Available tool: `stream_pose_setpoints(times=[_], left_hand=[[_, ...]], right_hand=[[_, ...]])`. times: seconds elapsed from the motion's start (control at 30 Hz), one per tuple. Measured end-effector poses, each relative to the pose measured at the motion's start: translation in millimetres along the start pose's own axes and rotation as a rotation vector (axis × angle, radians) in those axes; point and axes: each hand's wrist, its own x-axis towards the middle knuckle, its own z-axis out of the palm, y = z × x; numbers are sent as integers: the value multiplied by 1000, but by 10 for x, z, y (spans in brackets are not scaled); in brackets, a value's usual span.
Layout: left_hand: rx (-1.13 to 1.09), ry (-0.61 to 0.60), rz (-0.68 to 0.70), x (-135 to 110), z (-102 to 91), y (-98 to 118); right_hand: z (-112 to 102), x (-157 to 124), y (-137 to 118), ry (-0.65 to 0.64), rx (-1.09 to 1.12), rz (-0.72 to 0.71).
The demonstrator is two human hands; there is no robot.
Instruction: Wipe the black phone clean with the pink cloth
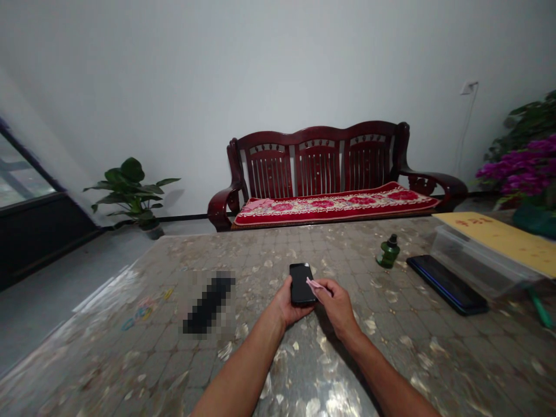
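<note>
Nearest the camera spreads a patterned tabletop [460,359]. Taking the wearer's straight ahead as twelve o'clock, a dark red wooden bench [317,168] stands beyond it at twelve, and a potted plant [134,191] at eleven. At two sits a clear plastic box [473,263], a larger phone [447,286] lying flat just beside it. Pixelation hides what the dark thing [211,304] on the table at eleven is.

At twelve the left hand [286,304] and right hand [339,304] work close together. The left cradles a black phone [299,286], screen up. A green bottle [388,253] stands at one. Smallest, a pink cloth [316,285] is pinched in the right hand's fingers, seemingly touching the screen's three-o'clock edge.

Wiping the screen looks to be the step in hand; the next move calls for a steady left hold and light strokes across the screen.
</note>
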Motion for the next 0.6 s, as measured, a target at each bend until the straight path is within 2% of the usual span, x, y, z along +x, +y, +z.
stream_pose_setpoints(times=[0.13,0.27,0.37,0.47,0.53,0.6], left_hand=[[140,106,59,-171,80,-4],[257,164,144,-347,40,-8],[422,156,283,-439,-66,-52],[626,93,434,-493,-161,-131],[753,42,497,-511,-186,-177],[923,42,569,-521,-173,-203]], right_hand=[[-8,2,25,-19,10,1],[-1,3,67,-38,-27,-3],[-7,12,115,-31,-74,-30],[-15,25,171,-29,-114,-52],[-17,31,205,-30,-140,-60],[-14,32,231,-36,-168,-76]])
